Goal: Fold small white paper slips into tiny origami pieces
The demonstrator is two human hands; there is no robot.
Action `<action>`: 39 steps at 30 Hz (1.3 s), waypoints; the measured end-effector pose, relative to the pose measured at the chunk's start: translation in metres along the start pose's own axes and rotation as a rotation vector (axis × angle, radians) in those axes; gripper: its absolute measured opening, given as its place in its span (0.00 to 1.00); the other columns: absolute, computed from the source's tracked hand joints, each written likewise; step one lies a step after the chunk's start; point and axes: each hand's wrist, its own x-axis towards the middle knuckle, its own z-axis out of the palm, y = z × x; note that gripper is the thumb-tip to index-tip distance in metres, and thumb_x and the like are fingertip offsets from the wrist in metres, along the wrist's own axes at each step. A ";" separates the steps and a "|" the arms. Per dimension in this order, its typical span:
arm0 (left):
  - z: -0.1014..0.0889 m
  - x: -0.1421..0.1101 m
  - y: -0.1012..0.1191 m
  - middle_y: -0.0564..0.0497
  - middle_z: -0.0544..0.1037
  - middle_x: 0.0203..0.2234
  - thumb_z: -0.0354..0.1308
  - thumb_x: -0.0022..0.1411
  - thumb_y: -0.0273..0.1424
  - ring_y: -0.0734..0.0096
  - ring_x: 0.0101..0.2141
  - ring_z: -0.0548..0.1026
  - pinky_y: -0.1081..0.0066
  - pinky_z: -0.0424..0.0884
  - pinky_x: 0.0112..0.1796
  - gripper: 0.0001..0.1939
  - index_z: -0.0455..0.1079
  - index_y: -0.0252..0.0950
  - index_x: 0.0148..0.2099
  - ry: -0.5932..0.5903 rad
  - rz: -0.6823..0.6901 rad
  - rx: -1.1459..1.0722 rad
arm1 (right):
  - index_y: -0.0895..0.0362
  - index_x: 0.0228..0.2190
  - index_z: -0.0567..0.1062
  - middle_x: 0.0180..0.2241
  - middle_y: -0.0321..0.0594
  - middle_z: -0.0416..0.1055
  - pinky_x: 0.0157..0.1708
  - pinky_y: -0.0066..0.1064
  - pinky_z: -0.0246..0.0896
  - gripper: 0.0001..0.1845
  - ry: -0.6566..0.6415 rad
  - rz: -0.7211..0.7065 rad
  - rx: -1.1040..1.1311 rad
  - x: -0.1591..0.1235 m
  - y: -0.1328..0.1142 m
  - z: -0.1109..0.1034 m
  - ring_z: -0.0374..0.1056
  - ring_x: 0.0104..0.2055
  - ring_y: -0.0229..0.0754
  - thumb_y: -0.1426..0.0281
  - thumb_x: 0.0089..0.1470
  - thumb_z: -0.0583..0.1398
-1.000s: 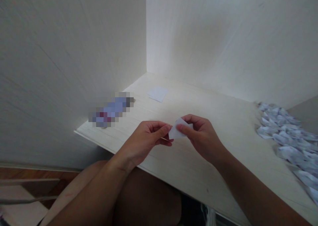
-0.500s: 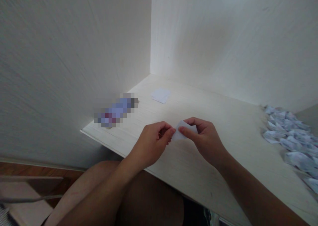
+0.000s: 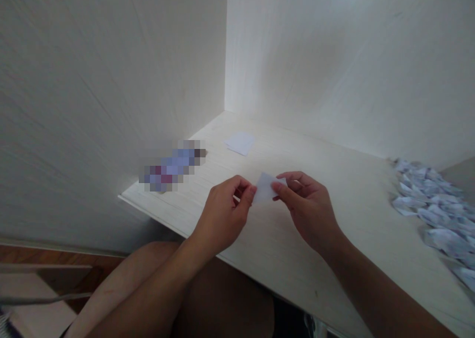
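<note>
A small sheet of white paper (image 3: pixel 264 187) is held up between my two hands, above the table. My left hand (image 3: pixel 229 207) pinches its left edge between thumb and fingers. On the other side, my right hand (image 3: pixel 306 202) grips the sheet with the thumb on top, and its fingers partly hide the right part. Beyond my hands, a few more white paper sheets (image 3: pixel 240 143) lie loosely stacked on the white table (image 3: pixel 315 160).
Many crumpled or twisted white paper pieces (image 3: pixel 434 199) are heaped along the right side of the table. A pixelated bluish object (image 3: pixel 172 167) lies at the left edge. Pale walls (image 3: pixel 178 56) enclose the table at the left and back. My legs are below the front edge.
My right hand has shifted slightly right and my left hand slightly left. More of the paper shows between them, and it looks flatter.
</note>
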 end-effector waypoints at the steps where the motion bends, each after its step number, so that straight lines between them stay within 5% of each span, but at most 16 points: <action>1: 0.000 0.000 0.000 0.51 0.78 0.28 0.55 0.71 0.38 0.68 0.30 0.76 0.69 0.69 0.31 0.13 0.71 0.37 0.35 0.003 -0.002 -0.007 | 0.53 0.33 0.79 0.24 0.31 0.77 0.32 0.32 0.68 0.13 0.007 -0.004 0.008 0.000 0.000 0.000 0.71 0.27 0.37 0.65 0.47 0.74; 14: 0.000 -0.001 0.003 0.52 0.77 0.27 0.56 0.70 0.39 0.69 0.28 0.76 0.70 0.68 0.29 0.13 0.71 0.37 0.34 0.051 -0.023 -0.049 | 0.51 0.29 0.84 0.28 0.35 0.80 0.33 0.33 0.72 0.07 0.033 -0.090 0.064 -0.001 -0.001 0.000 0.73 0.28 0.37 0.64 0.48 0.75; 19: -0.002 -0.003 0.004 0.52 0.77 0.27 0.56 0.71 0.39 0.69 0.28 0.76 0.71 0.67 0.28 0.13 0.71 0.37 0.35 0.058 0.006 -0.016 | 0.52 0.28 0.85 0.30 0.38 0.79 0.36 0.35 0.74 0.09 -0.023 0.008 0.132 -0.001 -0.009 -0.001 0.72 0.32 0.40 0.60 0.53 0.72; 25: -0.005 -0.005 0.006 0.52 0.78 0.28 0.56 0.71 0.35 0.71 0.28 0.75 0.72 0.66 0.28 0.11 0.71 0.37 0.35 0.069 0.081 0.093 | 0.53 0.27 0.84 0.30 0.37 0.77 0.37 0.32 0.73 0.10 -0.059 0.133 0.146 0.004 -0.011 -0.006 0.72 0.33 0.38 0.61 0.46 0.76; 39: -0.014 -0.002 0.006 0.51 0.82 0.32 0.57 0.71 0.33 0.70 0.32 0.78 0.71 0.72 0.33 0.09 0.75 0.37 0.38 -0.008 0.103 0.109 | 0.52 0.31 0.83 0.26 0.35 0.80 0.34 0.34 0.72 0.14 -0.019 -0.019 -0.103 0.006 -0.009 -0.011 0.74 0.29 0.39 0.64 0.42 0.78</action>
